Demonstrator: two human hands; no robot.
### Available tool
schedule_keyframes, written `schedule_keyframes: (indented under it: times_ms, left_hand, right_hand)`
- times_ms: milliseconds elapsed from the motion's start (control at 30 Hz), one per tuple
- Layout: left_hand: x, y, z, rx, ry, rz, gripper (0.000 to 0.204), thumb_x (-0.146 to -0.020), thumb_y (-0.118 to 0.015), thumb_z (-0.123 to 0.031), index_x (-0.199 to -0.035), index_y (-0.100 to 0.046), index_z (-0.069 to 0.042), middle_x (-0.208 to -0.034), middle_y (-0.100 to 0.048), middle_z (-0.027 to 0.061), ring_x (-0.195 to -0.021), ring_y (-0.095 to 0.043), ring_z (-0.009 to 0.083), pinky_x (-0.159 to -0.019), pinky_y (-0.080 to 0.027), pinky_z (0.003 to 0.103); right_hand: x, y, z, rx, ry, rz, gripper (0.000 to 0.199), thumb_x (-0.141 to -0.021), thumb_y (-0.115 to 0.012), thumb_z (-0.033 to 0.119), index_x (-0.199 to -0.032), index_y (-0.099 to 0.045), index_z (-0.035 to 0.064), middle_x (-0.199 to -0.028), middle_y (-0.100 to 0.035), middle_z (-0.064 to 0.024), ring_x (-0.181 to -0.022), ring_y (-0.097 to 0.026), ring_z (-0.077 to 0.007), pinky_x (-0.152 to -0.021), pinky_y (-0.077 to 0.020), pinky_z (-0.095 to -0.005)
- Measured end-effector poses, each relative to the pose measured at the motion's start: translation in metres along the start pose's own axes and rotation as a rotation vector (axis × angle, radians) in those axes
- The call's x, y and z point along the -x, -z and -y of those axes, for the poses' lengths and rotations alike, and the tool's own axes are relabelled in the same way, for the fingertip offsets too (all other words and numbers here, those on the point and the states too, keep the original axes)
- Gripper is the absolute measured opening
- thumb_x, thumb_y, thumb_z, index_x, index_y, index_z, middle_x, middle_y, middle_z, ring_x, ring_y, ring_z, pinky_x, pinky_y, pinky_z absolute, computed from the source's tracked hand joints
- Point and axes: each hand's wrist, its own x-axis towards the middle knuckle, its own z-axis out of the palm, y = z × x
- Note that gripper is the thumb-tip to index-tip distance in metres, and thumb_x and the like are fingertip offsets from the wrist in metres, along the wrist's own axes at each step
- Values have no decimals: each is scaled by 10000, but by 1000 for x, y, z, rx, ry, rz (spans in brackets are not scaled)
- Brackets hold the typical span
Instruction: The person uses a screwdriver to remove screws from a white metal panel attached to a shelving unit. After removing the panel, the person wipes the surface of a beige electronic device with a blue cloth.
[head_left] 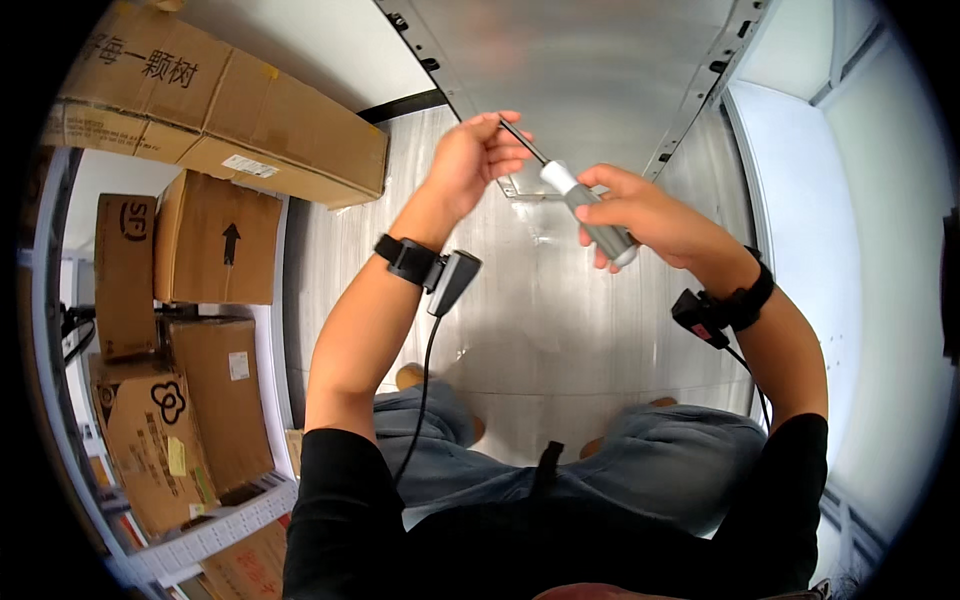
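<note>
My right hand (pixel 640 212) is wrapped round the grey handle of a screwdriver (pixel 592 215), whose collar is white. Its dark shaft points up and to the left, toward my left hand (pixel 476 165). There, thumb and forefinger come together at the shaft's tip, while the other fingers curl loosely beside it. Anything small pinched at that tip is too tiny to make out. Just beyond both hands stands a large, shiny metal panel (pixel 580 70) with dark fittings along its side edges.
Cardboard boxes (pixel 220 250) fill a shelf rack (pixel 270 370) on my left, with a long carton (pixel 290 125) above them. Pale panels (pixel 800 200) line the right side. Each wrist wears a strapped black device (pixel 455 283) with a cable. Light flooring (pixel 520 320) lies below.
</note>
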Motion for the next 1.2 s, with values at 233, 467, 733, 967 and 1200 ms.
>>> schedule_keyframes:
  times_ms: [233,467,733,967,1200]
  left_hand:
    - [-16,34,-40,-125,39,101,333,-1000,-346,-200,-1166,-558,-6,-799,-640,49,-677,-592,102,-651,-506,246]
    - [-31,46,-41,-263,52,204,314,-999,-386,-194,-1192,-552,-11,-775,-625,27,-682,-588,94,-653,-489,238]
    - [-38,47,-33,-319,-14,235,261,-966,-486,-161,-1171,-573,-27,-809,-653,54,-671,-583,84,-669,-483,229]
    - [-35,38,-25,-333,-57,178,250,-966,-483,-164,-1151,-588,-32,-789,-644,40,-654,-551,67,-656,-458,218]
    - [-34,34,-26,-321,-52,160,243,-964,-479,-163,-1138,-595,-39,-777,-633,22,-642,-536,61,-655,-454,220]
  right_hand:
    - [-43,-68,-3,-381,75,-63,368,-915,-551,262,-1177,-412,44,-884,-603,-119,-657,-642,-216,-534,-531,-324]
    - [-71,-112,-35,-685,262,-236,285,-977,-449,277,-1127,-480,37,-773,-590,-93,-527,-580,-161,-452,-441,-293]
    - [-88,-126,-49,-809,368,-324,284,-971,-446,284,-1115,-468,40,-747,-568,-72,-477,-526,-144,-436,-410,-287]
    - [-87,-124,-49,-891,372,-313,300,-974,-431,289,-1120,-479,31,-718,-562,-67,-465,-520,-140,-427,-412,-285]
    - [-82,-121,-48,-925,388,-271,296,-975,-431,288,-1113,-490,32,-714,-570,-64,-449,-511,-135,-407,-404,-279]
